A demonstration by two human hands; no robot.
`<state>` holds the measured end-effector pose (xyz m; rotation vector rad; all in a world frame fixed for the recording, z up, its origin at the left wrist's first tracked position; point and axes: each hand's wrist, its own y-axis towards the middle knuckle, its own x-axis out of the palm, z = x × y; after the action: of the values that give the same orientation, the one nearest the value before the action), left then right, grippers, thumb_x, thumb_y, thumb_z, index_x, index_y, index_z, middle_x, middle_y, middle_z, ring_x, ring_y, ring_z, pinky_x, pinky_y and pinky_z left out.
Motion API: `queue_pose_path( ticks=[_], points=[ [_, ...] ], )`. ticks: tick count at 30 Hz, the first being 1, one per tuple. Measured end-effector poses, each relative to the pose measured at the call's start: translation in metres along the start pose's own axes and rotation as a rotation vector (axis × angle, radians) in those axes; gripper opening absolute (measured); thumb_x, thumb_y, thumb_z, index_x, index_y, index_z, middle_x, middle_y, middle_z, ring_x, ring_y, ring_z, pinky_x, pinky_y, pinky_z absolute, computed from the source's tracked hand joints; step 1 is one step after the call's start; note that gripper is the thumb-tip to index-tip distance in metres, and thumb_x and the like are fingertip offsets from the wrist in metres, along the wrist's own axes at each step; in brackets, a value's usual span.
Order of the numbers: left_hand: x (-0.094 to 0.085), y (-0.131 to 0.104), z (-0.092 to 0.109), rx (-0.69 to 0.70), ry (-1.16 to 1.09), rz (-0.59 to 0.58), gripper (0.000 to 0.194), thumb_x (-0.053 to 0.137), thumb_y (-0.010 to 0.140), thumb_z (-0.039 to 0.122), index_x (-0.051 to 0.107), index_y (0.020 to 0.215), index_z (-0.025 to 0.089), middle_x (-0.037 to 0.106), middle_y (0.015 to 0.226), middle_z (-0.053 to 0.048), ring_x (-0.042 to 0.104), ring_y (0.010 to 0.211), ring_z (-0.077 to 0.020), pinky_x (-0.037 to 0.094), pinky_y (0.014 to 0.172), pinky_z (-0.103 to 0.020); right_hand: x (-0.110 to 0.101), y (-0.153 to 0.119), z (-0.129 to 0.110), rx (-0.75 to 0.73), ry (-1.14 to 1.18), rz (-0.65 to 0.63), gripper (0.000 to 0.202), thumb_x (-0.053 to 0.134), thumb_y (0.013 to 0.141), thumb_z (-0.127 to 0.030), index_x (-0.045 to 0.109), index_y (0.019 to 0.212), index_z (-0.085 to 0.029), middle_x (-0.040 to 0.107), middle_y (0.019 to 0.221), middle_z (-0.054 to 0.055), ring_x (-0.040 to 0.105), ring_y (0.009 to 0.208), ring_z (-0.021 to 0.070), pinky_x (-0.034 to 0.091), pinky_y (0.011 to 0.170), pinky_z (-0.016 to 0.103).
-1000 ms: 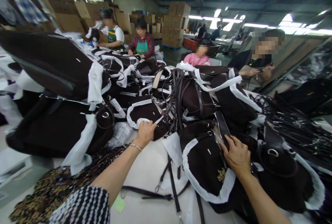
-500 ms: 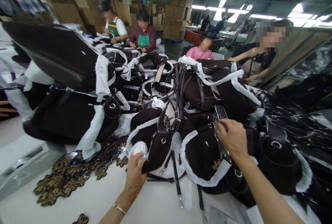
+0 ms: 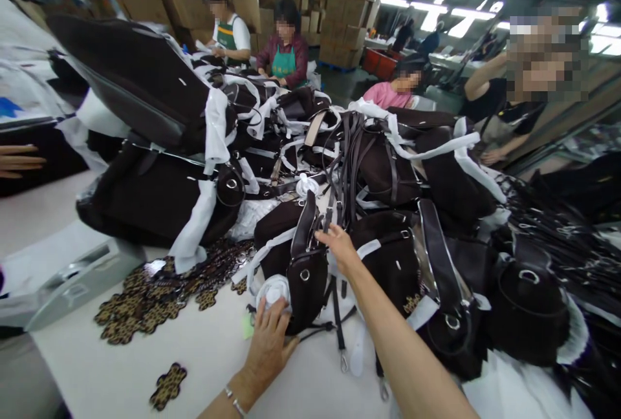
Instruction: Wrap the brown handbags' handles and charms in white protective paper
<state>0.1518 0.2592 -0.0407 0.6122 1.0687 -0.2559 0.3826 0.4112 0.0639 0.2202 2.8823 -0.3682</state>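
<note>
My left hand (image 3: 272, 335) rests on the lower front of a small dark brown bag (image 3: 307, 290), its fingers lying over a white round wrapped piece (image 3: 274, 291) and its thumb apart. The bag has a metal ring on its side and a dark handle (image 3: 305, 225) standing up. My right hand (image 3: 342, 249) reaches across to that bag's right side, fingers stretched beside the handle and dark hanging straps (image 3: 348, 170). Whether its fingertips touch them I cannot tell. To the right, another dark bag (image 3: 383, 251) lies with its handle (image 3: 436, 257) upright.
Leopard-patterned bear-shaped pieces (image 3: 140, 306) lie on the pale table (image 3: 111, 380) at left. Large dark bags (image 3: 155, 205) pile up behind them, beside a grey box-like fixture (image 3: 92, 277). Several people work across the table, and another person's hand (image 3: 19, 161) shows at far left.
My right hand has left the right-hand bag and moved left to the small bag's handle area. My left hand stays at the white round piece. The view has shifted.
</note>
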Motion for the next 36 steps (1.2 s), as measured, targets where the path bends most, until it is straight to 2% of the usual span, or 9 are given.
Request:
queue_pose_path(
  ticks=[3,6,10,16,20,23,26,29,36],
  points=[
    [-0.002,0.004,0.001,-0.029,-0.03,-0.009,0.028,0.064,0.083,0.033,0.058,0.108,0.02,0.061,0.125,-0.014,0.055,0.123,-0.0322,0.038,0.112,-0.062,-0.034,0.022,-0.045,0.098,0.443,-0.004,0.032,0.066,0.076,-0.042,0.056,0.094,-0.017,0.068,0.097,0.011,0.068,0.095,0.023,0.056,0.089,0.041],
    [-0.008,0.014,0.005,-0.051,-0.068,-0.031,0.025,0.063,0.084,0.031,0.059,0.106,0.021,0.061,0.124,-0.013,0.056,0.122,-0.0306,0.038,0.113,-0.059,-0.088,0.036,-0.087,-0.107,0.699,0.062,0.04,0.058,0.082,-0.054,0.053,0.102,-0.02,0.062,0.111,0.012,0.063,0.109,0.0223,0.056,0.091,0.041],
    [-0.023,0.037,0.009,-0.067,-0.162,-0.095,0.021,0.065,0.086,0.032,0.061,0.103,0.021,0.062,0.122,-0.011,0.057,0.119,-0.0285,0.037,0.112,-0.057,-0.13,0.028,-0.083,-0.12,0.839,0.22,0.029,0.057,0.086,-0.046,0.052,0.099,-0.021,0.063,0.098,0.006,0.063,0.075,0.0128,0.057,0.058,0.025],
    [-0.043,0.103,-0.009,-0.101,-0.284,-0.205,0.022,0.043,0.099,0.03,0.062,0.104,0.02,0.068,0.102,-0.006,0.061,0.103,-0.0227,0.041,0.104,-0.049,-0.112,-0.032,0.008,0.183,0.663,0.318,0.028,0.075,0.071,-0.029,0.054,0.088,-0.02,0.057,0.062,-0.007,0.027,0.037,0.0013,0.018,0.03,0.01],
    [-0.032,0.171,-0.006,-0.332,-0.525,-0.261,0.033,0.049,0.095,0.04,0.059,0.118,0.017,0.066,0.118,-0.01,0.06,0.11,-0.0251,0.046,0.098,-0.041,-0.083,-0.061,0.028,0.304,0.445,0.289,0.046,0.081,0.066,-0.051,0.057,0.088,-0.018,0.066,0.072,-0.001,0.038,0.042,0.0027,0.023,0.034,0.013],
    [-0.022,0.204,0.021,-0.276,-0.717,-0.304,0.034,0.056,0.091,0.034,0.059,0.12,0.017,0.064,0.12,-0.01,0.059,0.111,-0.0238,0.046,0.099,-0.037,-0.068,-0.068,0.023,0.312,0.381,0.165,0.051,0.078,0.069,-0.057,0.064,0.1,-0.019,0.071,0.092,0.003,0.06,0.067,0.0093,0.046,0.054,0.018],
    [-0.022,0.205,0.055,-0.086,-0.661,-0.226,0.032,0.056,0.088,0.022,0.057,0.12,0.02,0.062,0.117,-0.006,0.056,0.111,-0.0225,0.044,0.102,-0.038,-0.071,-0.067,0.018,0.317,0.436,0.12,0.049,0.071,0.075,-0.059,0.066,0.107,-0.023,0.071,0.105,0.004,0.066,0.09,0.0158,0.054,0.076,0.027],
    [-0.033,0.188,0.078,0.134,-0.437,-0.25,0.035,0.051,0.088,0.011,0.055,0.122,0.022,0.059,0.116,-0.006,0.051,0.111,-0.0229,0.042,0.103,-0.04,-0.094,-0.064,0.017,0.353,0.538,0.3,0.045,0.073,0.076,-0.053,0.063,0.11,-0.025,0.069,0.115,0.005,0.068,0.096,0.0193,0.057,0.075,0.031],
    [-0.064,0.136,0.081,0.415,-0.162,-0.42,0.042,0.045,0.089,0.002,0.053,0.124,0.025,0.058,0.112,-0.007,0.05,0.1,-0.0236,0.049,0.083,-0.037,-0.134,-0.063,0.023,0.442,0.432,0.135,0.05,0.073,0.079,-0.047,0.059,0.118,-0.019,0.064,0.125,0.014,0.066,0.106,0.0246,0.059,0.078,0.035]
  ],
)
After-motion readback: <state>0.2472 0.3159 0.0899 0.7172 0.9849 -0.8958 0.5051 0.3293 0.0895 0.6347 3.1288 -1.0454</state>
